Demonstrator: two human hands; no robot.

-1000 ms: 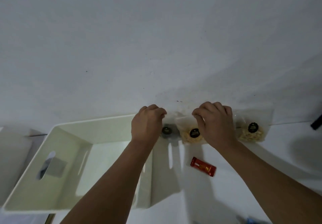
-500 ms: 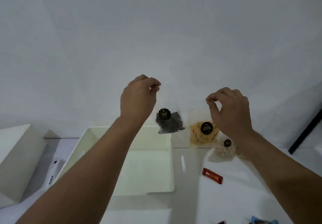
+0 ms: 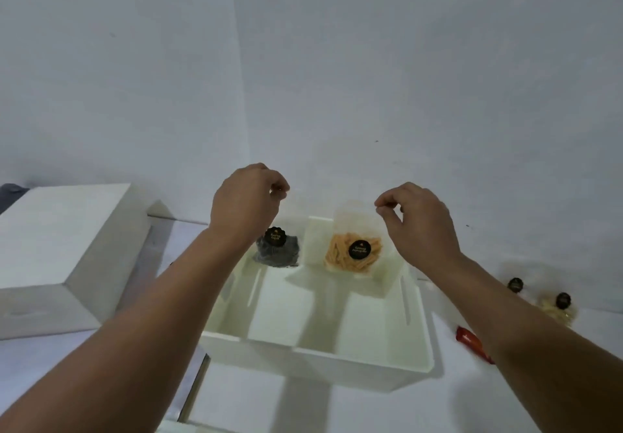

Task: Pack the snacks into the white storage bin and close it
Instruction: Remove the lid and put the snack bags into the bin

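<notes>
Table (image 3: 387,412): white surface in the foreground, bearing the bin and the loose snacks
White storage bin (image 3: 381,370): open-topped and bare inside, standing directly beneath both pinches, its near wall closest to the camera
Red wrapper (image 3: 470,341): a small red packet lying on the table below and to the right of the right-hand pinch, partly hidden behind the right forearm
Loose pouches (image 3: 553,306): clear snack pouches with dark round labels lying on the table well to the right of the right hand, outside the bin
White box (image 3: 64,247): a large white block resting on the table well to the left of the left hand
Left hand (image 3: 247,201): raised over the far left part of the bin, thumb and fingertips pinched on the top edge of a clear pouch
Dark snack pouch (image 3: 278,250): hanging straight down from the left-hand pinch, dark contents and a black round label, its bottom level with the bin's far rim
Right hand (image 3: 418,220): raised over the far right part of the bin, thumb and forefinger pinched on the top corner of a second clear pouch
Orange snack pouch (image 3: 354,252): hanging below and to the left of the right-hand pinch, filled with pale orange sticks, black round label at its middle, in front of the bin's far wall
Wall (image 3: 337,62): plain white, behind both hands
</notes>
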